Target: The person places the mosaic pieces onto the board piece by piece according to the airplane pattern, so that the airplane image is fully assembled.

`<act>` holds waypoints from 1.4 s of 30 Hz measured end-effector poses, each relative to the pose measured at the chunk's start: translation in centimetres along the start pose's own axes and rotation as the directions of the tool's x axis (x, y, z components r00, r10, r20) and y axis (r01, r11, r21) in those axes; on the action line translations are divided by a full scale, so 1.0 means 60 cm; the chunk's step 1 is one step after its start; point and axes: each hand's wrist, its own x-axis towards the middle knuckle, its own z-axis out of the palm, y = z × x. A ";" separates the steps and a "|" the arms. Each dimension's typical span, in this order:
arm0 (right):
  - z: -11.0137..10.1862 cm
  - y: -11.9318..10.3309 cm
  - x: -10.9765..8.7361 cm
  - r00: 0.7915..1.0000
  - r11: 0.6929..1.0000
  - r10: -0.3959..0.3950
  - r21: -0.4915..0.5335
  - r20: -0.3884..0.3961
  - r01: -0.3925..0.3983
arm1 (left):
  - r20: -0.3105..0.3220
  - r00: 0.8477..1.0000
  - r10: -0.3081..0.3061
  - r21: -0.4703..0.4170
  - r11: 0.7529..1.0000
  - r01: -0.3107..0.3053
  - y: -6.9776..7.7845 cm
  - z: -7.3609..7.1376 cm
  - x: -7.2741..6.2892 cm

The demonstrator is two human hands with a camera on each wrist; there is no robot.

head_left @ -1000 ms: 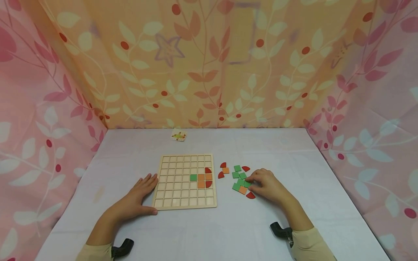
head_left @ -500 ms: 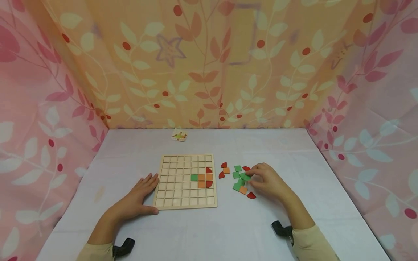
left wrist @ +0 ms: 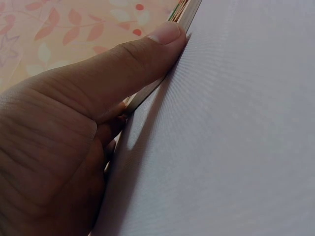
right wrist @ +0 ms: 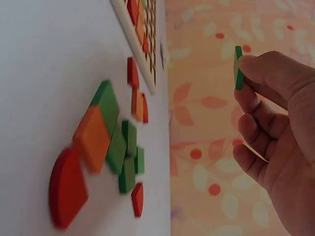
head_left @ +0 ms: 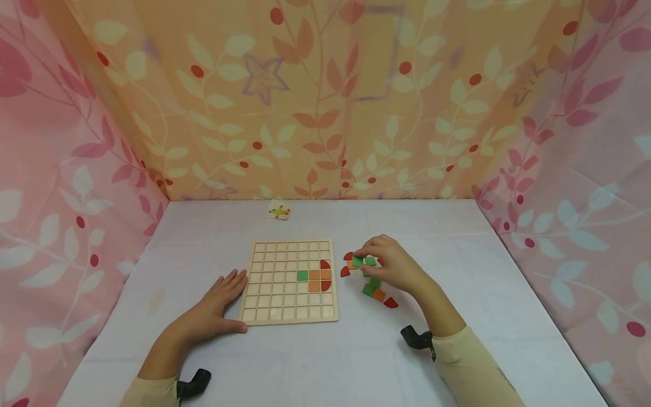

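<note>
My right hand (head_left: 399, 268) pinches a green square tile (right wrist: 238, 69) between thumb and fingers, raised above the table beside the loose pieces. To its left lies a wooden grid board (head_left: 274, 301). Set in the board's right part are a green square (head_left: 302, 275), several orange squares (head_left: 315, 275) and two red quarter-round pieces (head_left: 326, 286). My left hand (head_left: 211, 308) rests along the board's left edge with its fingers extended; its thumb (left wrist: 165, 37) lies against the board's near edge in the left wrist view.
Loose green squares (right wrist: 106, 103), an orange square (head_left: 378, 294) and a red quarter-round piece (head_left: 390, 303) lie right of the board, partly under my right hand in the head view. A small patterned card (head_left: 279, 211) sits at the back of the white-covered table (head_left: 432, 220). Flowered curtains surround it.
My right hand has picked up a green square from the loose pieces and carried it up and left toward the board. The left hand and board stay in place.
</note>
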 end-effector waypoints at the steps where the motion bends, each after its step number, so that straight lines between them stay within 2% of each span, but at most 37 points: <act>1: 0.003 -0.005 0.007 1.000 1.000 -0.014 -0.008 0.004 0.014 | 0.003 1.000 -0.002 -0.002 1.000 0.002 0.000 0.000 0.001; 9: 0.049 -0.035 0.056 0.992 0.989 -0.120 -0.087 0.042 0.123 | 0.002 1.000 -0.005 -0.006 1.000 0.005 -0.004 0.005 0.002; 14: 0.076 -0.061 0.076 0.985 0.982 -0.165 -0.086 0.058 0.170 | -0.006 1.000 -0.005 0.007 1.000 0.005 -0.006 0.004 -0.001; 21: 0.115 -0.080 0.095 0.981 0.983 -0.160 -0.069 0.111 0.169 | -0.029 0.999 0.014 0.008 1.000 -0.014 -0.005 0.003 -0.002; 26: 0.141 -0.084 0.104 0.969 0.976 -0.206 -0.045 0.136 0.214 | -0.024 1.000 0.005 -0.002 1.000 -0.005 -0.002 0.002 -0.002; 42: 0.175 -0.085 0.108 0.962 0.973 -0.193 -0.092 0.195 0.213 | -0.001 1.000 -0.010 -0.005 1.000 0.010 0.000 0.000 -0.001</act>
